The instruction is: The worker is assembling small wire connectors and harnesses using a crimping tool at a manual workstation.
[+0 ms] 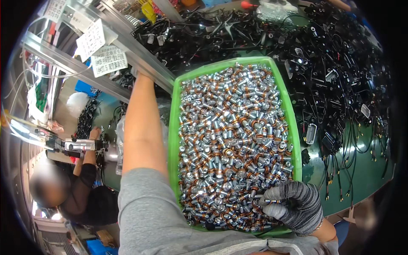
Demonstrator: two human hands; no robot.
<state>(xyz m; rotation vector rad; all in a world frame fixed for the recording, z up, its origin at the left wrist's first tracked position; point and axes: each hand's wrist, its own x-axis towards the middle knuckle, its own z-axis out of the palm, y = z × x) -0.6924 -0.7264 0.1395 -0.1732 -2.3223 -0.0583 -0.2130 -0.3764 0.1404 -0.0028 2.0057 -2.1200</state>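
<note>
Our right hand (293,206) (in a grey knit glove) digs into the near corner of the green tray (172,140), its grip pinching small metal parts (231,140). Our left arm reaches up beside the tray; we cannot tell that grip. Black cables (340,85) cover the table (365,170).

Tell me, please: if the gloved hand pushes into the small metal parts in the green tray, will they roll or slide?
The metal parts look round and shiny, so they probably roll and shift easily. Heaped loose in the green tray, they may spill. The right hand wears a knit glove, likely helping grip.
</note>
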